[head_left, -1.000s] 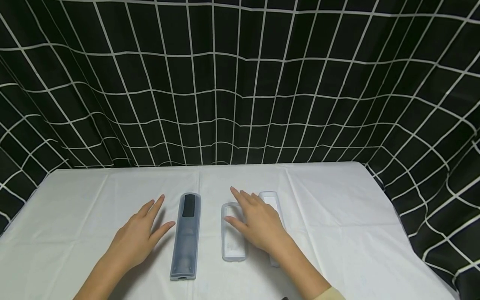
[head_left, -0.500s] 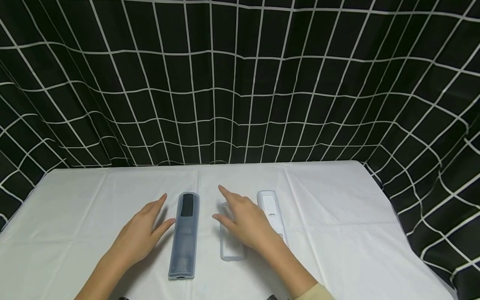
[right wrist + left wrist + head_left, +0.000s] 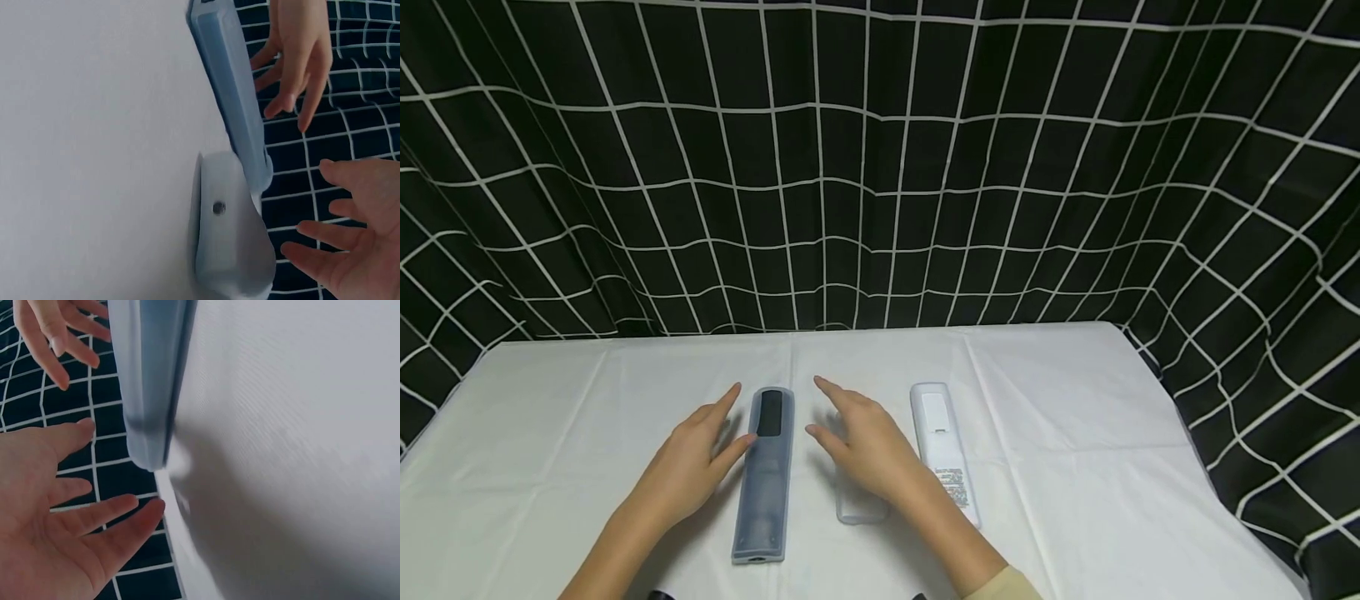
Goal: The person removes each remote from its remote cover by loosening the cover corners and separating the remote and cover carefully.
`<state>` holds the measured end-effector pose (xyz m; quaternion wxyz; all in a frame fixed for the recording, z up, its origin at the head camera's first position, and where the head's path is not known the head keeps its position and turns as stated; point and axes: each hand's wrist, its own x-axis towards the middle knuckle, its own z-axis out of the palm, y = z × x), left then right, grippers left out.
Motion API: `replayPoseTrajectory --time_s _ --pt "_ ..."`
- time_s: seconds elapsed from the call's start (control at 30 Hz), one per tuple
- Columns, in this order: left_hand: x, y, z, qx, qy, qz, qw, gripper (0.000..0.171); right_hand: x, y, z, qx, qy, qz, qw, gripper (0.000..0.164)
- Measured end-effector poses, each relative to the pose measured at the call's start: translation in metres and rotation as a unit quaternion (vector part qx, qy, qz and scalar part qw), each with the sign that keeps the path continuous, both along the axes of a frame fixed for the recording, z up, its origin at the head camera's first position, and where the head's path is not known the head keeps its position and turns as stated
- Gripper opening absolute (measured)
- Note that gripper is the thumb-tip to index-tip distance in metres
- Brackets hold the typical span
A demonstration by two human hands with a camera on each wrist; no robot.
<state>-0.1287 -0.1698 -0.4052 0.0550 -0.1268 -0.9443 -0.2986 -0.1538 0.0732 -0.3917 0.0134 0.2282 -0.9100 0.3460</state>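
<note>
A blue-grey remote control (image 3: 762, 500) lies lengthwise on a white tablecloth (image 3: 1075, 517), a dark panel at its far end. It sits between the person's two hands. The left hand (image 3: 688, 462) is beside it, fingers stretched out and thumb well apart from them; the left wrist view shows a gap between that hand and the remote. The right hand (image 3: 871, 446) has the same wide shape, raised over a short translucent case (image 3: 859, 508) that it partly hides. To the right, a white remote control (image 3: 942, 450) rests with its battery cover and printed label upward, partly behind the right forearm. A beige sleeve (image 3: 1004, 585) shows at the bottom edge.

The cloth carries straight fold creases running both ways, with soft shadows under the hands. Its far edge runs nearly level, while the sides slant outward toward the viewer. Behind it hangs a black curtain (image 3: 850, 167) with a white grid, rippling in folds and turning forward along both sides.
</note>
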Motion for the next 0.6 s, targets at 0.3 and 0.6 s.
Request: replayPoseTrajectory --time_s 0.3,0.6 --pt "-0.005 0.005 -0.002 0.061 -0.014 -0.016 0.9979 0.065 -0.001 -0.013 -0.007 -0.081 -0.042 0.005 0.996 0.053" --pt "-0.013 0.004 -0.003 0.12 -0.053 -0.004 0.9914 0.058 -0.004 -0.025 -0.013 -0.107 -0.054 0.01 0.993 0.048"
